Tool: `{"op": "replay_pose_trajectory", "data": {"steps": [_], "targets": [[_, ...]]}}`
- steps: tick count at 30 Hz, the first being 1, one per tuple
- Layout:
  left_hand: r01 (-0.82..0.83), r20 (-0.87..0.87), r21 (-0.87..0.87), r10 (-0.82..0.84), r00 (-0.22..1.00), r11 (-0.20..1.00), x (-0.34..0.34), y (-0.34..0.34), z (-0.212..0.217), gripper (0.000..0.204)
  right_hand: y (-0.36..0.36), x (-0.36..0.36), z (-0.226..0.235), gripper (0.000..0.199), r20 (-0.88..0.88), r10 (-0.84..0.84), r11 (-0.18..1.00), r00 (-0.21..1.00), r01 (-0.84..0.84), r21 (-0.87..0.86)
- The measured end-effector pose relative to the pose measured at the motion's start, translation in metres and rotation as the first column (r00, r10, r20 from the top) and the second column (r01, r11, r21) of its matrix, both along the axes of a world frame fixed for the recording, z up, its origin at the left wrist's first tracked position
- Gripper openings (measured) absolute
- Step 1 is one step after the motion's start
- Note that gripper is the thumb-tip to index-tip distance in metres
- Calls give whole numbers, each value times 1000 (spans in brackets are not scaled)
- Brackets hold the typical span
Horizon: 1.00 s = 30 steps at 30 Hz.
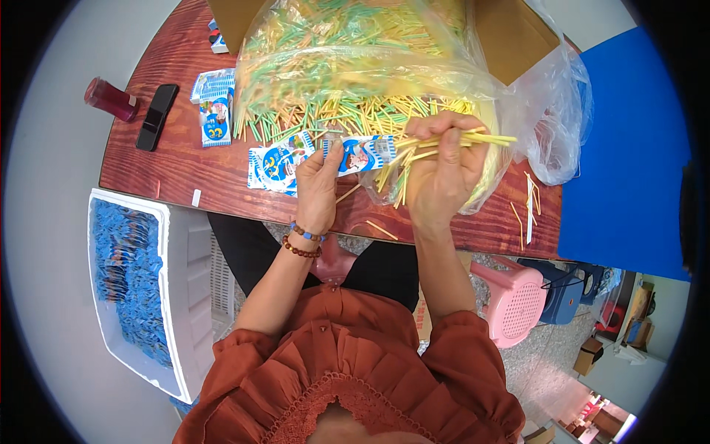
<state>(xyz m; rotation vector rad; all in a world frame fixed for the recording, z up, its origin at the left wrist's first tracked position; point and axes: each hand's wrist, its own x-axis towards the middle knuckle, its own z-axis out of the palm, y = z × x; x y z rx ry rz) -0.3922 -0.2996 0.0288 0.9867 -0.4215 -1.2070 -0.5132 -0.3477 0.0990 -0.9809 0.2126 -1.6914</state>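
My left hand [318, 189] pinches a small blue-and-white printed packet [364, 153] by its near edge, over the wooden table [174, 170]. My right hand [442, 166] grips a bundle of thin yellow sticks [473, 138] that point to the right, more sticks fanning out below its fingers. Just beyond both hands lies a big clear plastic bag [355, 59] full of yellow and green sticks, open toward me. A few more printed packets [272, 164] lie left of my left hand.
A black phone [156, 116] and a red bottle [111, 99] lie at the table's left end, with more packets [214, 111] nearby. A white foam box [185, 296] of blue packets stands at lower left. Pink stool [514, 300], cardboard box [510, 33], blue surface [629, 155] at right.
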Motion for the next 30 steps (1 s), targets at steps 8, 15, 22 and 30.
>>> {"op": "replay_pose_trajectory", "data": {"steps": [8,15,22,30], "targets": [[21,-21,-11,-21,1000,1000,1,0,-8,21,-6,0,-1,11,22,-80,995,997,81,-54],[29,-5,-3,-29,1000,1000,-4,0,-6,22,-4,8,-11,11,-3,-51,997,999,51,-64],[6,-64,20,-4,998,1000,-4,-1,-10,22,2,12,-17,11,-29,-82,996,996,82,-18],[23,-88,-25,-25,996,999,-5,0,-6,22,0,10,-22,12,-79,-42,999,996,44,26]]}}
